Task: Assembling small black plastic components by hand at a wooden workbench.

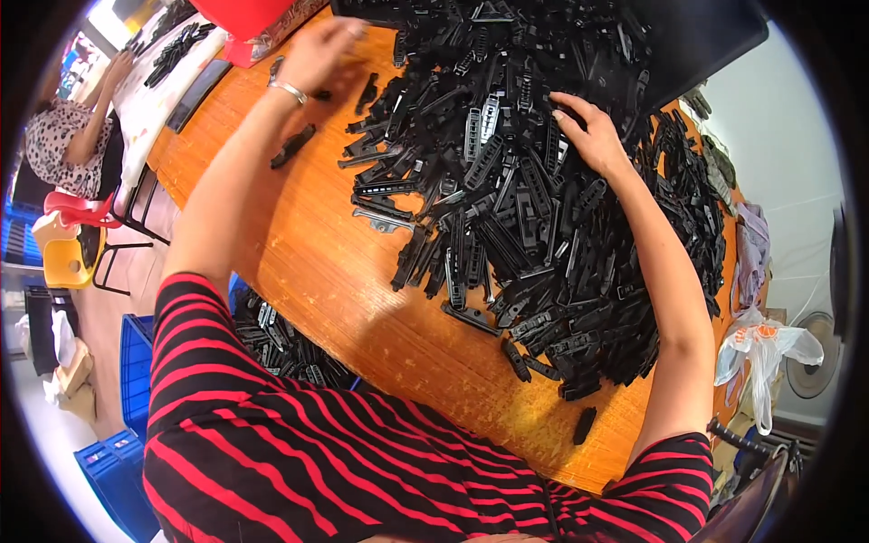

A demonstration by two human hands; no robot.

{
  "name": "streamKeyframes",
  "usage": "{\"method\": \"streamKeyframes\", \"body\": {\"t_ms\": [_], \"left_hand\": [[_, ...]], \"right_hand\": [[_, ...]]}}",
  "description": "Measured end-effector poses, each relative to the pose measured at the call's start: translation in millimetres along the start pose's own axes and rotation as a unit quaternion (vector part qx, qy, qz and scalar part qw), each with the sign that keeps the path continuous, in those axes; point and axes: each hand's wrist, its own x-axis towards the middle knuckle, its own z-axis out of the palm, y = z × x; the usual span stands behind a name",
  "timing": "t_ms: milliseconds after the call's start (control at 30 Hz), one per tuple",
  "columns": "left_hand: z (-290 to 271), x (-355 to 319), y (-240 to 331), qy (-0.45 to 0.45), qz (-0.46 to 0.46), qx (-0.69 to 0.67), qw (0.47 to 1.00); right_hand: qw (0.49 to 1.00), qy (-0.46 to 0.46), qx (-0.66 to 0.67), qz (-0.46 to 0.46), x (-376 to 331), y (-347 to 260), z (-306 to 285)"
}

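A large heap of black plastic parts (525, 208), long and narrow with slotted ribs, covers much of the wooden table. Over the heap's right part rests my right hand (593, 136), thumb and forefinger apart, with nothing visible between them. I see my left hand (317, 56) beyond the heap's far left edge, near a red container. Its fingertips are blurred by motion, so whether they hold anything is unclear. A few loose black parts (293, 146) lie on the bare wood below that hand.
An open black tray (711, 54) stands at the far right, against the heap. The red container (243, 16) is at the far left. Below the table's near edge sits a blue crate (136, 362) beside more black parts (281, 348). Another person (72, 136) sits at the left table.
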Motion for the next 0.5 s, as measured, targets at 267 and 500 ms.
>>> {"method": "streamKeyframes", "body": {"t_ms": [267, 500], "left_hand": [[-55, 65, -135, 0.183, 0.114, 0.430, 0.877], [-4, 52, -78, 0.033, -0.040, 0.339, 0.939]], "right_hand": [[0.999, 0.010, -0.010, -0.034, 8, 5, 11], [0.998, 0.003, -0.029, -0.048, 5, 8, 6]]}}
